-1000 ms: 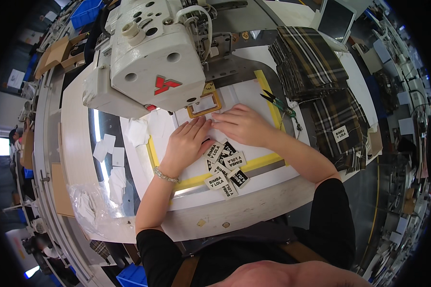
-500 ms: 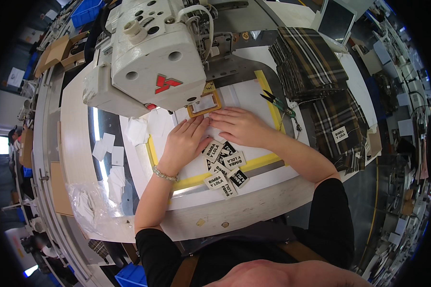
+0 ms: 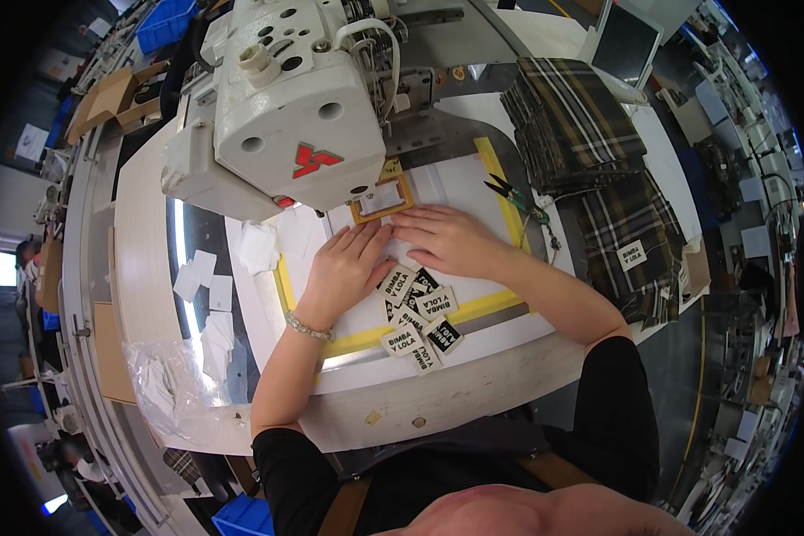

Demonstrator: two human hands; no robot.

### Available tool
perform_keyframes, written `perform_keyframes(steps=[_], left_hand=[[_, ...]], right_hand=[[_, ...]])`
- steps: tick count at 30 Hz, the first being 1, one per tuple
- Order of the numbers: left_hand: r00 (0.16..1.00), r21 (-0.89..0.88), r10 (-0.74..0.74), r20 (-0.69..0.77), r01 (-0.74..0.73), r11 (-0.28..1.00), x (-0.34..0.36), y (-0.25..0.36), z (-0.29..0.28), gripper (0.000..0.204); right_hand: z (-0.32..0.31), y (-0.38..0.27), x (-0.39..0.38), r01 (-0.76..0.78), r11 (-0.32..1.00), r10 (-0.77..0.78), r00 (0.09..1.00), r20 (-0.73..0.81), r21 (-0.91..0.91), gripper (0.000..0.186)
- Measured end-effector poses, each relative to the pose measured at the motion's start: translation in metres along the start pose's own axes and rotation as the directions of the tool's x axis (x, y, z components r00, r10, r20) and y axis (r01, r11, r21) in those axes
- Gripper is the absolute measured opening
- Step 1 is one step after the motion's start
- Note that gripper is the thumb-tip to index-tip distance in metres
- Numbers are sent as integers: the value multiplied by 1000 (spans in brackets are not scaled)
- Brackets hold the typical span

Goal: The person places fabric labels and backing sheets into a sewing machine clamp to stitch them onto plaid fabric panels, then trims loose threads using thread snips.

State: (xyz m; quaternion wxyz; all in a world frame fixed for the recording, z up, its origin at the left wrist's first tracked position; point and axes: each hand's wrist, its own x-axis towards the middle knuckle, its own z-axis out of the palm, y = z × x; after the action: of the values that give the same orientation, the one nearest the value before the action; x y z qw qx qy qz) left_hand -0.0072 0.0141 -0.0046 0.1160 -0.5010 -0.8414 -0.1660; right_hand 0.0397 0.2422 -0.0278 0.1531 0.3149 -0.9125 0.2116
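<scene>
My left hand (image 3: 348, 267) and my right hand (image 3: 448, 242) lie flat, fingers out and fingertips close together, on white sheet material (image 3: 316, 234) under the sewing machine head (image 3: 295, 125). Their fingertips are just below the small yellow frame (image 3: 403, 188); whether anything thin is under them I cannot tell. A bracelet is on my left wrist. Below my hands lies a loose pile of square black and white labels (image 3: 420, 317). Yellow tape (image 3: 500, 192) borders the work area, and green-handled scissors (image 3: 529, 205) lie at its right.
Stacks of folded plaid fabric (image 3: 581, 121) stand at the right, behind them a screen (image 3: 623, 49). Small white pieces (image 3: 203, 277) and a clear plastic bag (image 3: 170, 397) lie at the left. A blue crate (image 3: 163, 27) is at the upper left.
My right fingers have shifted slightly toward the left and are a little straighter. My left hand has hardly moved. The view has shifted slightly.
</scene>
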Motion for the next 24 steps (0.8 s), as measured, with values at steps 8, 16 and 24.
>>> perform_keyframes(steps=[8, 16, 24], left_hand=[[981, 44, 135, -142, -130, 991, 1, -2, -3, 34], [971, 15, 132, -200, -131, 991, 8, -8, -4, 42], [999, -41, -44, -7, 44, 998, 23, 1, 8, 67]], right_hand=[[-3, 1, 2, 7, 999, -7, 1000, -16, 38, 31], [6, 4, 2, -1, 999, 2, 999, -34, 39, 33], [9, 5, 3, 12, 1000, -11, 999, -35, 21, 37]])
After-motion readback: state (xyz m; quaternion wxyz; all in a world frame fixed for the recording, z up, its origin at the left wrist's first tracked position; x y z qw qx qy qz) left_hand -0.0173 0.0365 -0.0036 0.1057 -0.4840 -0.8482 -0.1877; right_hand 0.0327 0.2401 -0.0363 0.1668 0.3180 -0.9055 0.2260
